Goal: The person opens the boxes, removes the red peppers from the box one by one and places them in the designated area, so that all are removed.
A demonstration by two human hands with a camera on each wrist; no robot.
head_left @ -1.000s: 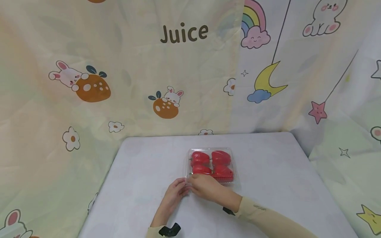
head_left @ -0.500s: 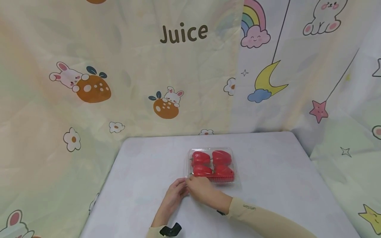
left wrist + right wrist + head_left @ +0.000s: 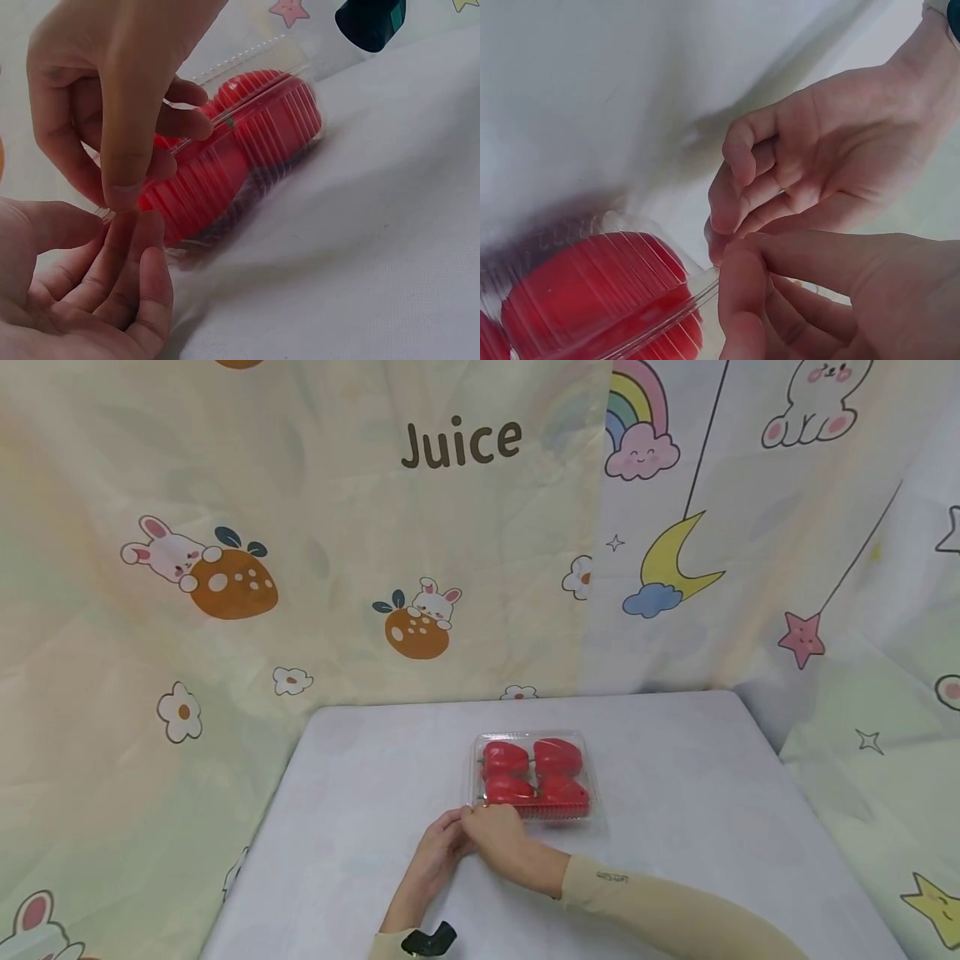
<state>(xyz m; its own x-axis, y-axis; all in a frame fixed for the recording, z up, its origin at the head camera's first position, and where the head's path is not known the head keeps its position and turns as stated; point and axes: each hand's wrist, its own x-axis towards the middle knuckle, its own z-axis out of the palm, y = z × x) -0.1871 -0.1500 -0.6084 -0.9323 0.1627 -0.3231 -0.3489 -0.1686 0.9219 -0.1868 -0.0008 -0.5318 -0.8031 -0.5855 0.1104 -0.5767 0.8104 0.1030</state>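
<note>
A clear plastic clamshell box (image 3: 528, 735) sits on the white table, lid down, with several red bell peppers (image 3: 558, 757) inside. At its near left corner both hands meet. My right hand (image 3: 498, 835) pinches the rim (image 3: 697, 296) there between thumb and fingers, as the right wrist view shows. Just left of it, my left hand (image 3: 437, 847) has its thumb and curled fingers at the same corner, palm turned up in the left wrist view. The left thumb tip touches a small clear edge of the box; the right fingers partly hide that spot.
The white-covered table (image 3: 675, 760) extends around the box on all sides. Behind and beside it hang printed cloths (image 3: 480, 543) with rabbits, a moon and stars. A black wrist strap (image 3: 429, 939) sits on the left forearm.
My right hand has slid left along the box's front edge to the corner, its forearm shifting left too. The left hand and the box have stayed nearly where they were.
</note>
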